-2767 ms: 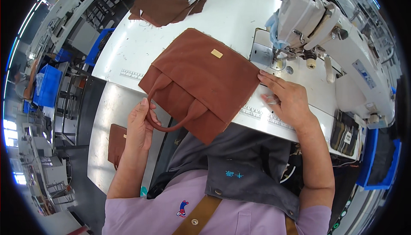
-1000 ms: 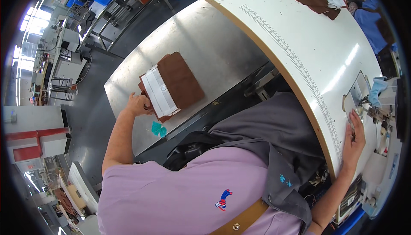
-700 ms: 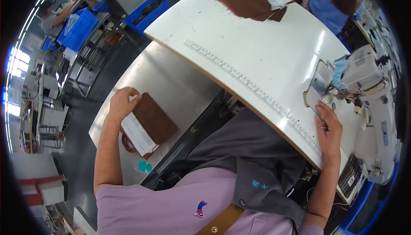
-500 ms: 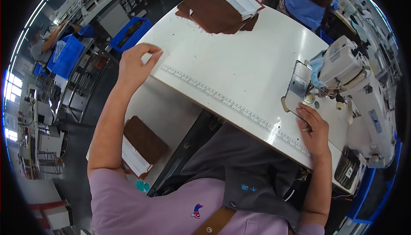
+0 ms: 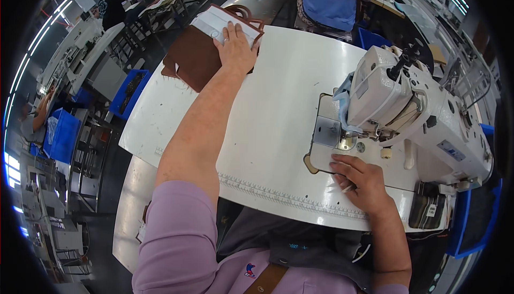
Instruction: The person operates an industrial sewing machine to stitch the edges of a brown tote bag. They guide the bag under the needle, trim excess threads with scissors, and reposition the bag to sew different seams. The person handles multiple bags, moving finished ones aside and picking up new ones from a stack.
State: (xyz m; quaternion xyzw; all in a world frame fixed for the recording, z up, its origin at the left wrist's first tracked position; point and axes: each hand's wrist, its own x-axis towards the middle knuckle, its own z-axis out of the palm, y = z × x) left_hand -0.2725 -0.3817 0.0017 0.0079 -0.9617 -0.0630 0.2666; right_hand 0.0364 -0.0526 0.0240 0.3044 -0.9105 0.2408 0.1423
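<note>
My left hand (image 5: pixel 235 48) lies with spread fingers on the white panel (image 5: pixel 204 19) atop a stack of brown leather-like pieces (image 5: pixel 190 58), with brown handles (image 5: pixel 241 11) behind, at the table's far-left part. My right hand (image 5: pixel 357 181) rests with curled fingers at the near edge of the sewing machine's plate, and a small shiny item shows among them, too small to name. The white sewing machine (image 5: pixel 412 109) stands on the right of the white table (image 5: pixel 278 107), with a light-blue cloth (image 5: pixel 342 101) hanging at its head.
A steel side table (image 5: pixel 128 224) is at lower left, with part of another bundle. Blue bins (image 5: pixel 61 136) stand left and right. A person in a blue top (image 5: pixel 329 5) sits across the table; others (image 5: pixel 112 2) work at upper left. A printed ruler (image 5: pixel 278 197) runs along the near edge.
The bag I held earlier is no longer in my hands. My left hand has moved from the bundle on the steel table up to the far stack. The view has swung back toward the machine.
</note>
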